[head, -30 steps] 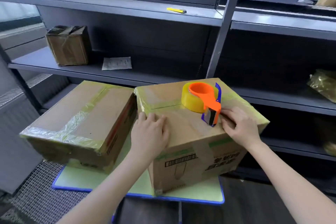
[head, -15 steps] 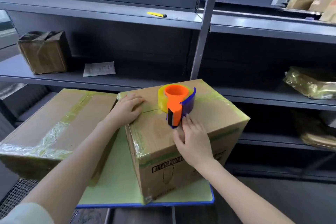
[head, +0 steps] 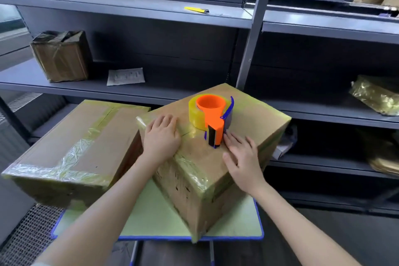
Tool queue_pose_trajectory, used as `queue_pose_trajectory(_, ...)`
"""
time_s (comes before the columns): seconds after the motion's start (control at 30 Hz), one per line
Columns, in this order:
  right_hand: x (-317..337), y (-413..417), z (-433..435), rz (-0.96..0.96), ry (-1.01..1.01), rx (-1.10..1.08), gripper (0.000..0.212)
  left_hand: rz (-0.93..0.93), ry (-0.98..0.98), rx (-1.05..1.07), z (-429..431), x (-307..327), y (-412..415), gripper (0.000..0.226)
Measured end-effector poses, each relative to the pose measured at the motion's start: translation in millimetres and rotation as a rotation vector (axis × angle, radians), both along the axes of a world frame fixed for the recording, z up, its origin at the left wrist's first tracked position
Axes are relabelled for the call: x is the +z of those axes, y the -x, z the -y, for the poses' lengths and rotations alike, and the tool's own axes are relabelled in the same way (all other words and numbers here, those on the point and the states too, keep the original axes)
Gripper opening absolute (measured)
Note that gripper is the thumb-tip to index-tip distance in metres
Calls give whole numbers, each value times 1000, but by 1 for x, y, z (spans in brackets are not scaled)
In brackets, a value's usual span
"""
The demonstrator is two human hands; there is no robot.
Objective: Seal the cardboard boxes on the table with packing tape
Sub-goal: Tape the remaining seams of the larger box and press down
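Observation:
Two cardboard boxes sit on a small green table (head: pixel 233 224) with a blue edge. The right box (head: pixel 216 164) is turned with a corner toward me and has yellowish tape along its edges. On its top stands an orange and blue tape dispenser (head: pixel 212 119) with a roll of clear yellowish tape. My left hand (head: pixel 162 136) lies flat on the box top to the left of the dispenser. My right hand (head: pixel 243 157) rests flat on the top, with its fingertips touching the dispenser's base. The left box (head: pixel 71 147) carries crossing tape strips.
Grey metal shelving (head: pixel 151 13) runs behind the table. It holds a taped box (head: pixel 60 56) at left, a paper sheet (head: pixel 126 76), a yellow utility knife (head: pixel 195 9) higher up, and wrapped parcels (head: pixel 375 95) at right. A wire mesh surface (head: pixel 28 233) lies lower left.
The right box has turned on the table so that a corner now faces me. My left hand slid across its top and my right hand stayed by the dispenser's base.

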State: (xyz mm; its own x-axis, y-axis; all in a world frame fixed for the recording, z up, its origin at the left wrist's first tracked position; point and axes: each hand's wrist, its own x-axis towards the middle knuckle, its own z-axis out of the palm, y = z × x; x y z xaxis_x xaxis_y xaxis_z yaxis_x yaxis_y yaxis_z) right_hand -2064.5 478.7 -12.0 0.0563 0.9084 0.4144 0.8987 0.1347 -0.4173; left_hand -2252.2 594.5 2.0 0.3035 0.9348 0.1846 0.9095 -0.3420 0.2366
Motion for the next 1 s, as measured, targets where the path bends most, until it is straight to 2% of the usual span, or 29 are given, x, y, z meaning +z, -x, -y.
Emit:
queue_pose_trajectory(0.1,9,-35,-16,-12,111,149,64,16,5,169,37,-1,-10,55)
queue_pose_trajectory(0.17,14,-52,-29,50,182,190,60,-16,21,157,55,-2,-13,57)
queue_pose_trajectory(0.23,20,-59,-39,93,262,188,56,-89,18,63,62,-1,-7,70)
queue_pose_trajectory(0.3,24,-57,-42,131,323,159,53,-163,-1,-73,58,6,9,95)
queue_pose_trajectory(0.43,26,-24,-29,200,334,70,52,-314,-7,-378,33,18,40,125)
queue_pose_trajectory(0.5,28,-7,-17,171,327,53,58,-379,-45,-480,26,15,43,126)
queue_pose_trajectory(0.57,31,3,-8,198,335,65,64,-375,-93,-493,26,10,39,124)
queue_pose_trajectory(0.77,30,7,-4,141,263,96,39,-243,-192,-346,63,0,6,118)
queue_pose_trajectory(0.9,29,-18,-5,118,283,147,50,-134,-100,-212,89,-10,-37,112)
queue_pose_trajectory(1.0,34,-30,-4,115,298,168,49,-93,-130,-156,93,-9,-50,111)
